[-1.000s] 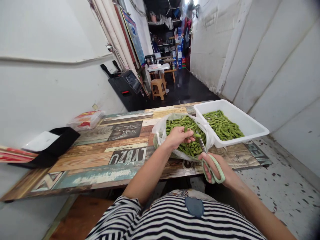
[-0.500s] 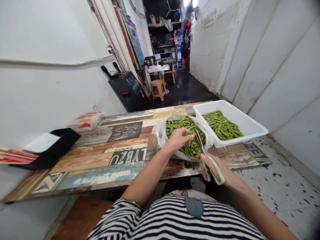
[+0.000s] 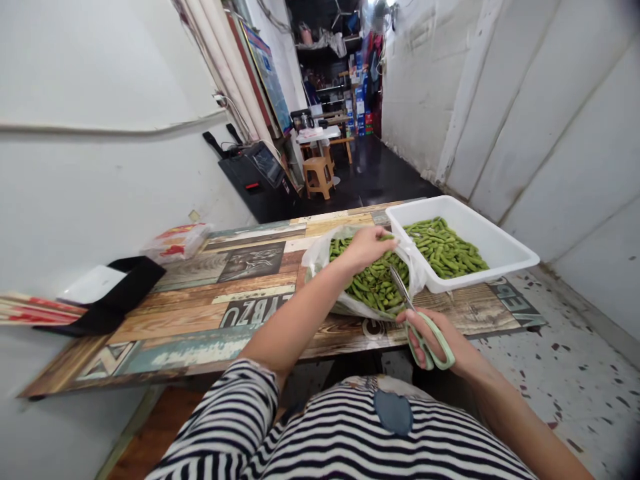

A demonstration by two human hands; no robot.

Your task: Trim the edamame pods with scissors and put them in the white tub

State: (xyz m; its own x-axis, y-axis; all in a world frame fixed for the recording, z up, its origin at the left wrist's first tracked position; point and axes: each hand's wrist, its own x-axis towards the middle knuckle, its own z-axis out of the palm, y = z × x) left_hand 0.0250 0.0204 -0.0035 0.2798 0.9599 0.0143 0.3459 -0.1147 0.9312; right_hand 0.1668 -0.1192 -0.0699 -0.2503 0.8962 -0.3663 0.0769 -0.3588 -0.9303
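Observation:
My left hand is over the far side of an open plastic bag, its fingers pinched on a green edamame pod. Many more edamame pods fill the bag. My right hand grips scissors with pale green handles at the bag's near right edge. Their blades look closed together and point into the bag, above the pods. Right beside the bag stands a white plastic tub, with a heap of edamame pods in its left part.
The wood-patterned table carries a red-and-white plastic package and a black holder with red-wrapped chopsticks at left. Beyond the table are a black machine and a tan stool. A white wall runs along the right.
My left hand has moved up and right, away from the scissors, toward the tub. The scissor blades were spread at the pod and are now closed; my right hand has dropped slightly.

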